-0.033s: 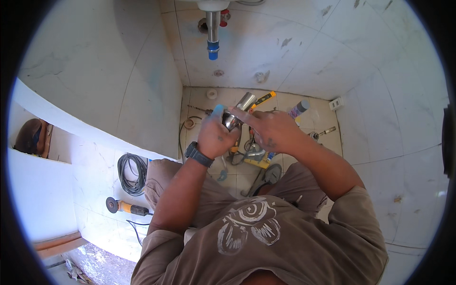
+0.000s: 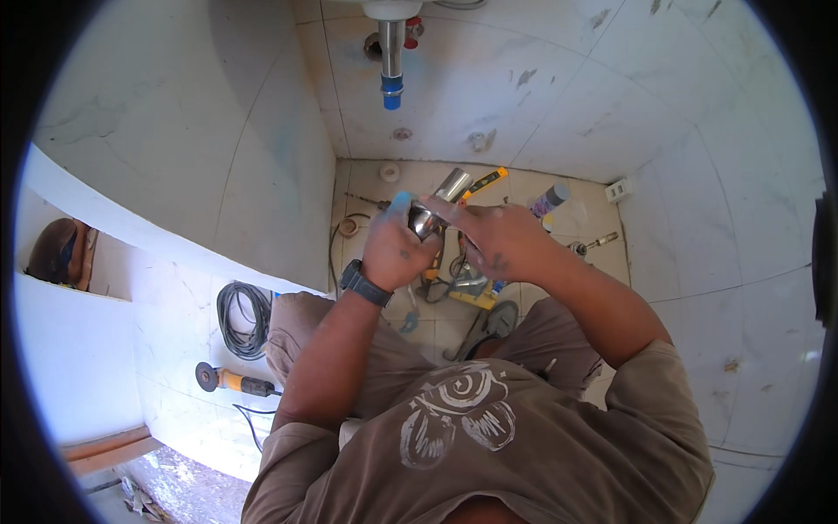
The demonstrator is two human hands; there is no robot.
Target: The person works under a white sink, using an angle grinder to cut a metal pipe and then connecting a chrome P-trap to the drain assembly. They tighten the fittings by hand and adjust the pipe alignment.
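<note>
A shiny chrome pipe fitting (image 2: 452, 186) with a rounded cup-like lower part, which looks like a sink trap piece, is held up in front of me. My left hand (image 2: 394, 249) wraps around the lower part, its thumb up and stained blue. From the right, my right hand (image 2: 506, 240) grips the fitting too, fingers laid across where the tube meets the cup. Its fingertips are partly hidden. Ahead, a chrome tailpipe (image 2: 390, 52) hangs from a white basin (image 2: 391, 9) and ends in a blue piece (image 2: 392, 96).
Tools crowd the floor below my hands: a yellow level (image 2: 486, 182), a spray can (image 2: 550, 201), a tape roll (image 2: 389, 173) and a yellow tool (image 2: 474, 299). At left lie a coiled cable (image 2: 243, 320) and an angle grinder (image 2: 231, 381). Tiled walls (image 2: 716, 201) enclose the right side.
</note>
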